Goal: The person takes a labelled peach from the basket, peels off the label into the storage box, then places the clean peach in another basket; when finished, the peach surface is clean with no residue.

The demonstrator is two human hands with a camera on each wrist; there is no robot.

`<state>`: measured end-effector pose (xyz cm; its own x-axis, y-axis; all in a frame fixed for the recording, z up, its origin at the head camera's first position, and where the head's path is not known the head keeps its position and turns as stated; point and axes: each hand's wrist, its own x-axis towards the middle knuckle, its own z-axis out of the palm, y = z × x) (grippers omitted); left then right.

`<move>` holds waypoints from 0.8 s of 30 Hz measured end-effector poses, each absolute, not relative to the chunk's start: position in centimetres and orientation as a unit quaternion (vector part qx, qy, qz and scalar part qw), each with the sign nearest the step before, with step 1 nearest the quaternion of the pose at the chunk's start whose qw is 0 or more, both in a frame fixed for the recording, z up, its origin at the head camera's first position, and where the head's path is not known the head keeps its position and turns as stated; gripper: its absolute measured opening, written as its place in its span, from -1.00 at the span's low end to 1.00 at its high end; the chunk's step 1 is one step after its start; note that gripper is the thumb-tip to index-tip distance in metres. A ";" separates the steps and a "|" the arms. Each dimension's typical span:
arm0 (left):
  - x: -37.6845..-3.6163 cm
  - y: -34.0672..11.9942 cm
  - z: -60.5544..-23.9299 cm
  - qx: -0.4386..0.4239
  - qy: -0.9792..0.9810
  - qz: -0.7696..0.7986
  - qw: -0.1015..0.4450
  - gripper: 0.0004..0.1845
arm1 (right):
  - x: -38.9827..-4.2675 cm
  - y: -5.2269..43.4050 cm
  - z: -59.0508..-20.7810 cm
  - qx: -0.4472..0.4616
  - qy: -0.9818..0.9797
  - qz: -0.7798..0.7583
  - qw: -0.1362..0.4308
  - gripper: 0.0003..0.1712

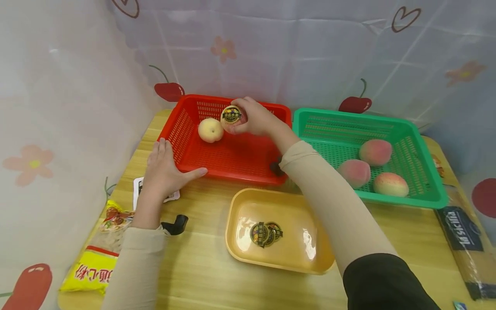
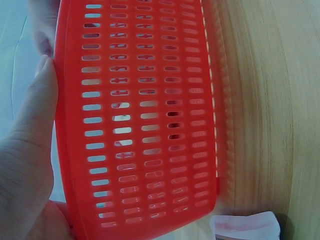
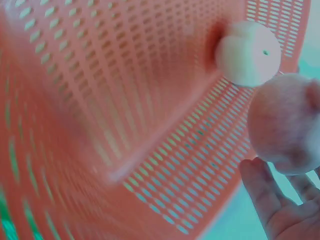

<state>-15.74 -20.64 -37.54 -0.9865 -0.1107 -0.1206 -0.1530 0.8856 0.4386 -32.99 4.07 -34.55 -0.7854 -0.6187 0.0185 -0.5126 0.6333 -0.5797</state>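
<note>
Evidently, your right hand (image 1: 257, 118) gripped the round, black-and-gold-stickered peach (image 1: 232, 118) over the red plastic mesh basket (image 1: 232, 175), just right of the pale yellow peach (image 1: 211, 130); a light hold likely suited it, with your left hand (image 1: 164, 170), fingers straight, touching the basket's near-left corner for steadiness.

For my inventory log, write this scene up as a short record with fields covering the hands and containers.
Right hand: holds labelled peach at the red basket
Left hand: touches the red basket's rim
Red basket contents: another peach
Green basket contents: three peaches
Tray contents: overlapping round labels
</note>
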 end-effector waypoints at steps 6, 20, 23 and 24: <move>-16.0 -21.1 -37.7 -0.067 0.970 0.229 0.041 0.54 | -31.3 4.8 -31.5 -0.338 0.883 -0.321 0.059 -0.16; -15.8 -19.1 -36.7 -0.027 0.964 0.255 -0.075 0.14 | -23.2 9.7 -29.7 -0.355 0.848 -0.392 -0.036 -0.08; -15.0 -16.9 -35.4 0.002 0.936 0.319 -0.151 -0.27 | -21.7 10.5 -30.4 -0.355 0.843 -0.399 -0.063 -0.08; -14.7 -16.1 -34.9 0.018 0.921 0.345 -0.179 -0.39 | -21.2 10.8 -30.6 -0.355 0.842 -0.400 -0.072 -0.08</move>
